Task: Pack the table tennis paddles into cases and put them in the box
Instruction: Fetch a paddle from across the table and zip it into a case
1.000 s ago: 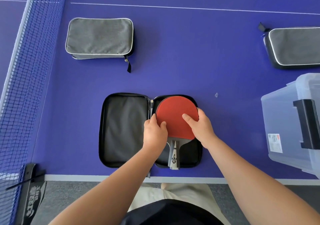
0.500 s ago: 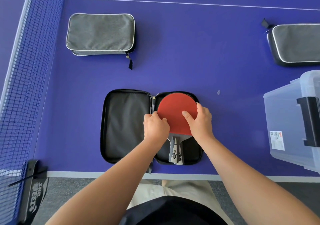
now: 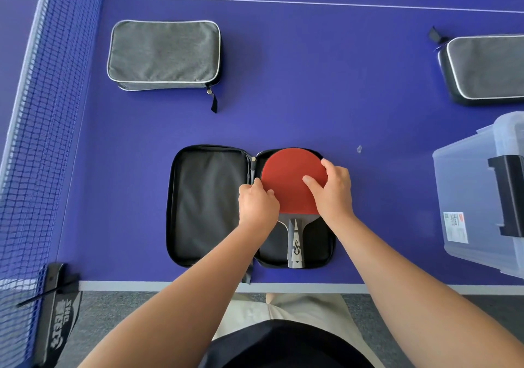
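While both hands work at the paddle, the count stands at one paddle [image 3: 292, 180], three cases, one box. Open case [image 3: 207, 206] lies flat near the table's front edge, black lining up; the red-rubber paddle sits in its right half, round blade away from the person, grey handle toward them. Left hand [image 3: 256, 203] has fingers curled at the blade's left edge by the zipper spine, pinching it. Right hand [image 3: 331, 192] grips the blade's right edge, thumb on the red face, fingers wrapped over the rim. Hands cover the lower blade corners.

Two closed cases: grey case [image 3: 163, 54] at far left, woven fabric, light piping, rounded corners, black zip pull hanging out; second grey case [image 3: 487, 67] at far right, cut by the frame edge. Translucent plastic box [image 3: 467, 197] at right, black latch, white label on its side. Blue table [image 3: 312, 84] with white lines; net [image 3: 34, 141] along the left side, its clamp at the lower left. Small clear scrap [image 3: 359, 148] lies between the open case and the box.
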The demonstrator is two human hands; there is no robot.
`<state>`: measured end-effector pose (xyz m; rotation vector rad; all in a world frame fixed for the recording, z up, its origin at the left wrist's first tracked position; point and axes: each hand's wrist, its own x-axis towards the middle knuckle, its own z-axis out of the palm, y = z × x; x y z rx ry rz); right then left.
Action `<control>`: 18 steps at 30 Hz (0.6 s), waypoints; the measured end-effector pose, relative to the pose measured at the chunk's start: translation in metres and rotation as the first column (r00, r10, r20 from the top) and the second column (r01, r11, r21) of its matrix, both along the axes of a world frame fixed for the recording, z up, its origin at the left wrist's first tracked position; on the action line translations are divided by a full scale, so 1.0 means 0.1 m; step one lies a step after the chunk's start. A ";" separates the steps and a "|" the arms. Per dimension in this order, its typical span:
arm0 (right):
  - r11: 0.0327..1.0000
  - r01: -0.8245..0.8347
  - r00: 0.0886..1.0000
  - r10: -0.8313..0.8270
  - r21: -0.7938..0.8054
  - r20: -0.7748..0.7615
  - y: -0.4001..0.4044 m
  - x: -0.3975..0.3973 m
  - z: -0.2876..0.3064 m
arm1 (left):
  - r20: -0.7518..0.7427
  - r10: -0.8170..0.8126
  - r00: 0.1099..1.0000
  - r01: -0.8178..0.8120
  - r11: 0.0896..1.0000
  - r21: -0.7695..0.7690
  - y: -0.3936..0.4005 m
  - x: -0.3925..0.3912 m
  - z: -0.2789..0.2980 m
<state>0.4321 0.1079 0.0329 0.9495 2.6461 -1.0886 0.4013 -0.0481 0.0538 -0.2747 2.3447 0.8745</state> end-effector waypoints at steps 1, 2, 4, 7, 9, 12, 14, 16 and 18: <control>1.000 0.000 1.000 0.000 0.003 -0.002 -0.01 0.00 0.00 | 0.002 0.001 1.000 -0.001 1.000 0.000 -0.01 0.00 0.00; 1.000 0.003 1.000 -0.003 0.003 -0.005 -0.01 0.01 0.00 | 0.004 0.004 1.000 -0.004 1.000 0.002 -0.01 0.00 -0.01; 1.000 0.008 1.000 -0.008 0.005 -0.004 -0.01 0.02 0.00 | 0.010 0.007 1.000 -0.007 1.000 0.003 -0.03 0.01 -0.02; 1.000 -0.002 1.000 0.002 0.011 -0.001 0.00 0.03 -0.01 | 0.004 -0.001 1.000 0.001 1.000 0.003 -0.05 0.03 -0.03; 1.000 -0.001 1.000 0.001 0.012 0.001 -0.01 0.02 -0.01 | 0.006 -0.007 1.000 0.007 1.000 0.002 -0.06 0.02 -0.03; 0.996 -0.030 0.999 0.032 0.087 -0.015 -0.04 0.06 0.01 | -0.003 -0.021 1.000 0.021 1.000 0.021 -0.10 0.01 -0.01; 0.970 -0.129 0.987 0.146 0.205 -0.073 -0.10 0.14 0.04 | -0.085 0.006 0.996 -0.002 0.999 0.044 -0.26 0.02 0.00; 0.918 -0.282 0.946 0.314 0.280 -0.078 -0.19 0.27 0.07 | -0.251 0.063 0.966 -0.060 0.998 0.019 -0.53 0.04 0.01; 0.853 -0.428 0.892 0.451 0.299 -0.008 -0.31 0.41 0.09 | -0.334 0.105 0.937 -0.152 0.981 -0.118 -0.90 0.08 -0.04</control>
